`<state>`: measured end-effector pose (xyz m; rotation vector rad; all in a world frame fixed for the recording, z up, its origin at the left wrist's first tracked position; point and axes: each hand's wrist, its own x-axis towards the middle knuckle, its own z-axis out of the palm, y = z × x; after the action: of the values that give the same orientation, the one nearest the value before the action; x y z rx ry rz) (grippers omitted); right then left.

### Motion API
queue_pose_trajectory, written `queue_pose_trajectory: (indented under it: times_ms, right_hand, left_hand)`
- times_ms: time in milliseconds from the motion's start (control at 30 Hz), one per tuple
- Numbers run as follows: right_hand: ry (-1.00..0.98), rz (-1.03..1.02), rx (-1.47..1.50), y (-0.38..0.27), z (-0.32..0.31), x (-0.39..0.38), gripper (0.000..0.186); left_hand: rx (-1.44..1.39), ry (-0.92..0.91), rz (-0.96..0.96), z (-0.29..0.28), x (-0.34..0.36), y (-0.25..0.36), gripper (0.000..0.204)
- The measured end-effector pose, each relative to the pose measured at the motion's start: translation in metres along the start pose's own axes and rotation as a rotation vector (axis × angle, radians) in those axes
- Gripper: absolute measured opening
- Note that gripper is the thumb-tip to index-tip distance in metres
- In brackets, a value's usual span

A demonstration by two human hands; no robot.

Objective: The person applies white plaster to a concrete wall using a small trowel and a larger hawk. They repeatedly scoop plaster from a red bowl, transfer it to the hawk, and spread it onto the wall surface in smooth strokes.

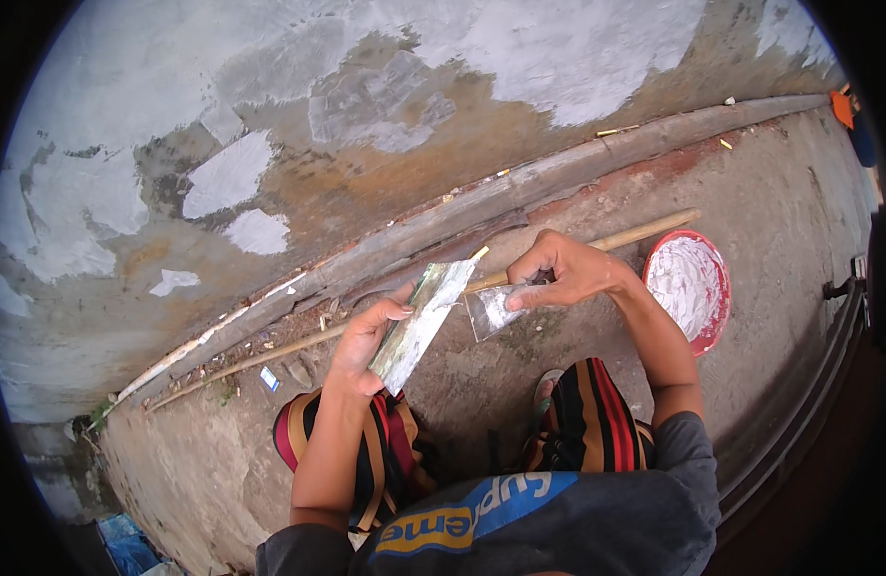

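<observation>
Left hand (359,344) grip closed on flat board (422,324), thumb over its face, board tilted, streaked white. Right hand (570,271) grip closed too, pinching clear flat scraper (489,313) with white smears, thumb on top. Scraper just beside board's right edge, can't tell if touching. Both held up in front of the knees, above the ground (222,461). Long wooden pole (645,228) on ground, runs behind both hands. Red tub (718,326) of white paste (685,280) to the right, near pole end. Beyond: concrete ledge (558,180), then patchy wall (366,58)
</observation>
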<state>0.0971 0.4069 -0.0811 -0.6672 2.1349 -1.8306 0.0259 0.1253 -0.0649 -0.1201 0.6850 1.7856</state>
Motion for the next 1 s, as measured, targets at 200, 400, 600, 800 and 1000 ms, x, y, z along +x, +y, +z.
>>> queue_pose_trajectory:
  times_ms: [200,400,600,800,1000]
  right_hand:
    - [0.132,0.137,-0.148,0.004,-0.002,-0.020,0.040]
    - [0.193,0.099,0.359,0.008,-0.013,-0.031,0.042]
    - [0.393,0.233,0.175,0.016,-0.009,-0.023,0.024]
    - [0.515,0.215,-0.126,0.012,-0.005,-0.024,0.023]
    - [0.509,0.228,-0.393,0.008,0.001,-0.023,0.024]
  left_hand:
    - [0.230,0.232,0.118,0.009,-0.002,0.002,0.060]
    - [0.241,0.255,0.076,0.006,-0.001,0.004,0.059]
    - [0.345,0.304,0.097,0.011,0.005,-0.001,0.056]
    - [0.622,0.395,0.207,0.011,0.008,-0.006,0.055]
    - [0.673,0.439,0.237,0.022,0.010,-0.008,0.053]
